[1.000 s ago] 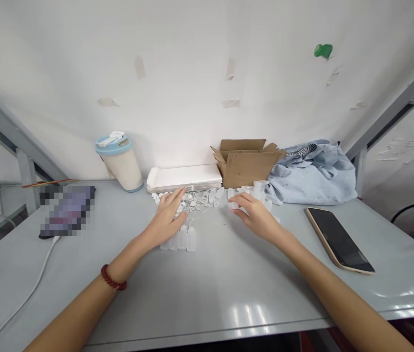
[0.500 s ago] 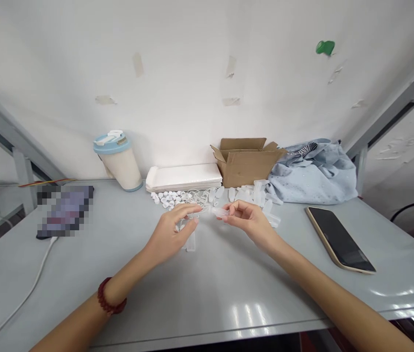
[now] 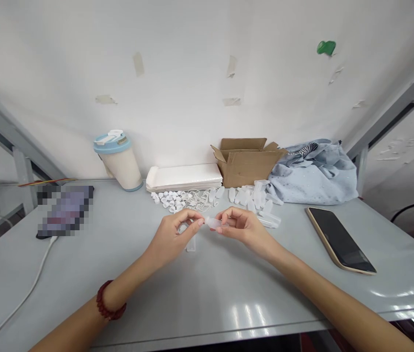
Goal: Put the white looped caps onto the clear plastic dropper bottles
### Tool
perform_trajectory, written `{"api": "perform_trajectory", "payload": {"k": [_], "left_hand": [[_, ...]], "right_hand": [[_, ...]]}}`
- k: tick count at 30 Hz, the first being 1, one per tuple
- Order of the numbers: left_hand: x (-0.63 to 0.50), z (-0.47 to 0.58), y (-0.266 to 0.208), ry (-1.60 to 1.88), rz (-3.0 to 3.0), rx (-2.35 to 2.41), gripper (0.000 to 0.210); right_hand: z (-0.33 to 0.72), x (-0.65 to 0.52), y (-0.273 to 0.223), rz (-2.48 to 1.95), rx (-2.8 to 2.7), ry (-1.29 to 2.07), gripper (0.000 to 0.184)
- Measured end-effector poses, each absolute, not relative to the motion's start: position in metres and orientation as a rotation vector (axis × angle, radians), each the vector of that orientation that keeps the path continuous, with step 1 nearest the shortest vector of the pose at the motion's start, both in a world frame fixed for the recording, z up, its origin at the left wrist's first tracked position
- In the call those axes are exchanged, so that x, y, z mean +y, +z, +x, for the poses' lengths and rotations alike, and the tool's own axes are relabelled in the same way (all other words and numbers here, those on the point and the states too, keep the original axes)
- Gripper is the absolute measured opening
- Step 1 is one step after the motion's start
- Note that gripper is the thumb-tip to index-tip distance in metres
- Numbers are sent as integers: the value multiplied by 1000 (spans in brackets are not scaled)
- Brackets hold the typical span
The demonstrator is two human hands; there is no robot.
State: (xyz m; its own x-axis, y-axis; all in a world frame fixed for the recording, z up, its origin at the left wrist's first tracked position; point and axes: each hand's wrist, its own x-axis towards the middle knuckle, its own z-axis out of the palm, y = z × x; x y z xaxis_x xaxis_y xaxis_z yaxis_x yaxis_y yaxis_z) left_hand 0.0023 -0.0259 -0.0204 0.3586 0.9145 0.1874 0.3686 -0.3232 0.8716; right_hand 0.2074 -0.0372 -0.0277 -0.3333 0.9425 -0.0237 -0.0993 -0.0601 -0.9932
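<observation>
Left hand [image 3: 172, 235]: pinching one end of plastic case [image 3: 214, 224]
Right hand [image 3: 246, 228]: gripping its other end
Caps [image 3: 170, 198]: lying behind

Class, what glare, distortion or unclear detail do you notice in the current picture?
Head view: white glare streaks the grey table near its front edge; same view: the tumbler leans outward, probably wide-angle distortion; same view: the phone at left is pixelated; same view: the translucent plastic piece in the right hand is too small for fine detail.

The plastic piece [image 3: 213, 223] is translucent white, the carton [image 3: 247, 169] brown.
</observation>
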Motion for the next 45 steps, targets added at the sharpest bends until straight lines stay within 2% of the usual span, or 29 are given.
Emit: {"api": "perform_trajectory", "payload": {"k": [6, 10, 16, 22, 25, 27, 30, 35, 38, 41, 45], "left_hand": [[-23, 1, -20, 922, 1652, 1044, 21], [-24, 2, -20, 870, 1675, 1001, 17], [-28, 3, -19, 778, 1610, 1000, 19], [-31, 8, -21, 793, 1580, 1043, 21], [-33, 11, -22, 754, 1573, 1097, 25], [-34, 11, -21, 718, 1600, 1107, 28], [-34, 7, -16, 702, 1683, 1058, 31], [-37, 3, -10, 808, 1946, 979, 20], [-38, 6, -16, 1030, 2240, 950, 11], [-38, 8, -25, 1201, 2543, 836, 23], [-36, 8, -31, 1174, 2778, 790, 35]], "right_hand": [[203, -43, -31, -914, -1417, 1528, 20], [199, -48, -32, -928, -1469, 1384, 19], [197, -52, -39, -959, -1809, 784, 11], [197, -51, -48, -886, -2103, 136, 13], [196, -52, -48, -964, -2235, -34, 20], [195, -53, -48, -1007, -2253, 12, 24], [194, -55, -48, -1049, -2108, 260, 22], [194, -53, -37, -1159, -1694, 960, 24], [194, -52, -31, -1062, -1548, 1275, 25], [193, -52, -31, -1004, -1470, 1407, 27], [191, -53, -35, -974, -1412, 1509, 31]]}}
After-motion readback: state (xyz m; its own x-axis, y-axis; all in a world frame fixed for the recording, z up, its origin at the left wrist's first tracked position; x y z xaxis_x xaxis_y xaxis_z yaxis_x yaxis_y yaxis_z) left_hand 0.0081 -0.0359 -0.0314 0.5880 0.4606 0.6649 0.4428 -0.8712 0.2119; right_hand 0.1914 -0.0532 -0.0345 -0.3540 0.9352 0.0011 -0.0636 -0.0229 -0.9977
